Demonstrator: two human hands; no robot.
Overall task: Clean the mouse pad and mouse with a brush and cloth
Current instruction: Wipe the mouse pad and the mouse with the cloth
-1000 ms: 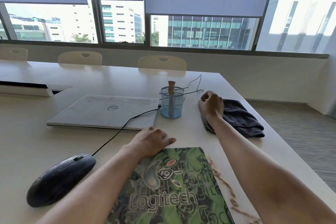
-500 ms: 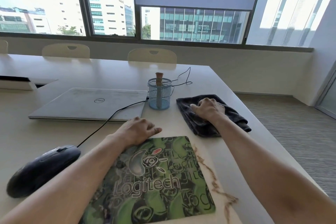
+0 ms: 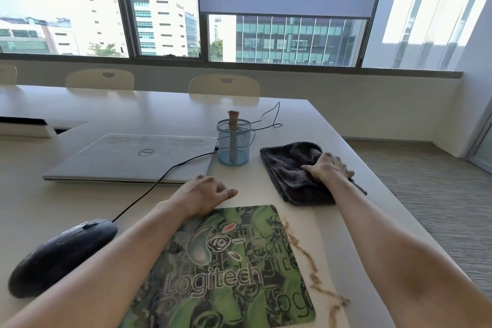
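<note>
Under our right hand [image 3: 326, 166]: cloth [image 3: 290, 168]; hand part blurred, grip cannot tell. Our left hand [image 3: 205, 194] slack, empty, at mouse pad [image 3: 234, 261] far edge; mouse [image 3: 61, 253] left of it. Beyond both hands: brush [image 3: 233, 120] in cup [image 3: 234, 146]. We judge: cloth pickup; next needs firm pinch, lift to pad.

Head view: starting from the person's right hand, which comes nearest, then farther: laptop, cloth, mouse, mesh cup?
1. cloth: directly under the right hand, touching it.
2. mesh cup: just left of the cloth.
3. laptop: farther left, past the cup.
4. mouse: far left, closest to the camera.
</note>
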